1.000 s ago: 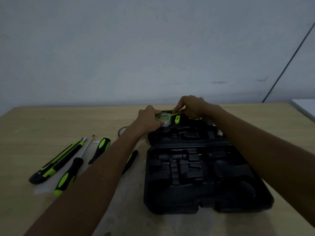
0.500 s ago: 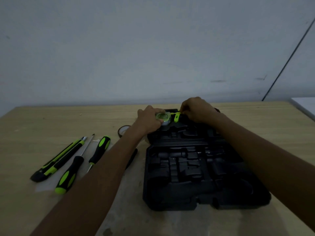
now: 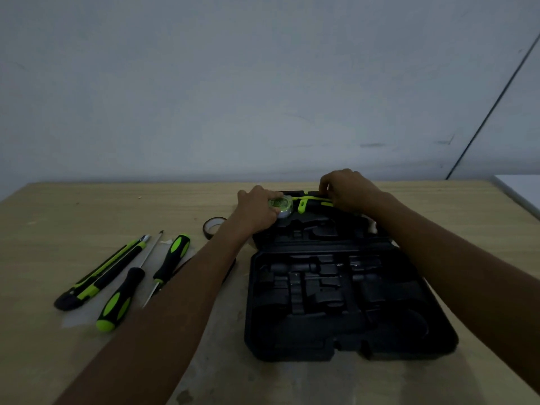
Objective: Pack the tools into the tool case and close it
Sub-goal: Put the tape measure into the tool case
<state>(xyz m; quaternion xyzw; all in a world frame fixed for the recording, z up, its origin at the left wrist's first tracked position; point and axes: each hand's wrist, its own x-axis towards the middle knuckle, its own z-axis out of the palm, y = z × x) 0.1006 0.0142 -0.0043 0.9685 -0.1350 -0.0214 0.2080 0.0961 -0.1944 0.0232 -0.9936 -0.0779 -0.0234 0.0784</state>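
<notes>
Green tape measure (image 3: 279,204) in left hand (image 3: 256,210), right hand (image 3: 349,189) pinching strip.

A plain greyish wall (image 3: 263,83) rises behind the pale wooden worktop (image 3: 87,206), dimly lit. A dark line (image 3: 496,106) slants across the wall's right side.

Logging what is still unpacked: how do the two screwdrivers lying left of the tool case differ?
The nearer screwdriver has its handle toward the person and its shaft pointing away; the farther screwdriver lies reversed, handle away, tip toward the person. The nearer screwdriver lies beside the utility knife; the farther screwdriver lies closer to the tool case. Both have black handles with green patches and lie loose on the table.
</notes>
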